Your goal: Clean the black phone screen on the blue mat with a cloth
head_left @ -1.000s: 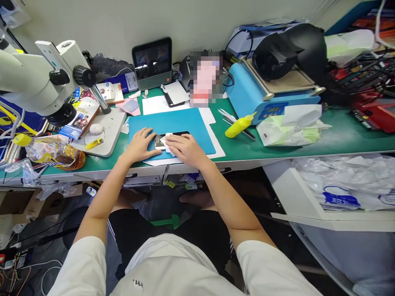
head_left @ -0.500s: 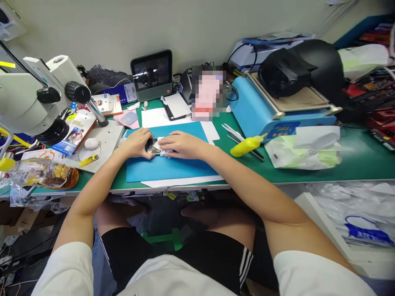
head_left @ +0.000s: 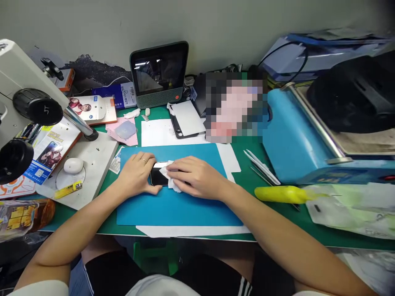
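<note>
A smartphone (head_left: 158, 176) lies on the blue mat (head_left: 182, 210), its dark glossy face up. My left hand (head_left: 137, 172), with a ring on one finger, grips the phone's left end, fingers at the far edge and thumb at the near one. Under the fingers of my right hand (head_left: 196, 176) is a crumpled white tissue (head_left: 170, 181), pressed against the phone's face. That hand and the tissue hide the phone's right part.
A yellow squeeze bottle (head_left: 277, 193) and tweezers (head_left: 262, 165) lie right of the mat, beside a blue machine (head_left: 293, 144) and a tissue pack (head_left: 348, 211). To the left stands a microscope base (head_left: 92, 164) with a yellow lighter (head_left: 68, 190). A smart display (head_left: 160, 72) stands behind.
The view has moved closer to the bench. My right hand has shifted the tissue over the phone, while my left hand has closed around the phone's left end.
</note>
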Action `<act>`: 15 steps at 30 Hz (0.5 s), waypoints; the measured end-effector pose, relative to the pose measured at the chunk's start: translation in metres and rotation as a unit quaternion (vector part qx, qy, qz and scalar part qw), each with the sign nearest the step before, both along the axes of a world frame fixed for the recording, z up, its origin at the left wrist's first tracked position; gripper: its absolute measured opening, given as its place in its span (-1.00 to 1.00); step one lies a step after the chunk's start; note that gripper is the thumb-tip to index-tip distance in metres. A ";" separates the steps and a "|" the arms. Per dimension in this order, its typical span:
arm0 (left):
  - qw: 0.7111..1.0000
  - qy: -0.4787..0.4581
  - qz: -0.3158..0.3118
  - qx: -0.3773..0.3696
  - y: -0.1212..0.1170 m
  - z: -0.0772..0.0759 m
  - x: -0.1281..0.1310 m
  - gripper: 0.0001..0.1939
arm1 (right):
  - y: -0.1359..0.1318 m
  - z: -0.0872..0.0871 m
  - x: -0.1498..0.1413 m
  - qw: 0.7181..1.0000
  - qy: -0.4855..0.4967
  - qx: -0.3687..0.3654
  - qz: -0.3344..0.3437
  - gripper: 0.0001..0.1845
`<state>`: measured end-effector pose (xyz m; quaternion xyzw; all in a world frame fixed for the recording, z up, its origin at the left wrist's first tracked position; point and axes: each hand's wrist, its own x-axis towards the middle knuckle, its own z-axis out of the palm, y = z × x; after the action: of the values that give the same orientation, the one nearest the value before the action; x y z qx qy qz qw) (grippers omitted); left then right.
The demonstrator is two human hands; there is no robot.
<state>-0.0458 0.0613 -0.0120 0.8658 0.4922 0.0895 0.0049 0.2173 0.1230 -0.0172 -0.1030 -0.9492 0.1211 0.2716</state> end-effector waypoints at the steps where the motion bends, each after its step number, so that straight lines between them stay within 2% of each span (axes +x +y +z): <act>1: 1.000 -0.001 0.009 0.000 0.000 0.000 -0.001 -0.29 | 0.000 0.001 0.000 1.000 -0.011 -0.013 0.016 -0.73; 3: 1.000 -0.003 0.018 -0.003 -0.001 0.001 -0.002 -0.30 | 0.001 0.002 0.000 0.999 -0.020 -0.031 0.039 -0.73; 7: 1.000 0.001 0.009 -0.014 0.000 0.003 -0.003 -0.29 | 0.005 -0.001 0.002 1.000 -0.002 -0.023 0.017 -0.74; 11: 0.999 -0.006 0.024 -0.039 0.002 0.004 -0.002 -0.27 | 0.005 -0.006 0.002 0.999 -0.005 -0.025 0.039 -0.72; 15: 0.996 -0.038 0.049 -0.057 -0.001 0.002 0.002 -0.27 | 0.008 -0.009 0.003 0.999 -0.020 -0.041 0.002 -0.68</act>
<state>-0.0438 0.0601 -0.0095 0.8348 0.5381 0.0940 0.0679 0.2204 0.1305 -0.0263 -0.1144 -0.9488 0.1582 0.2482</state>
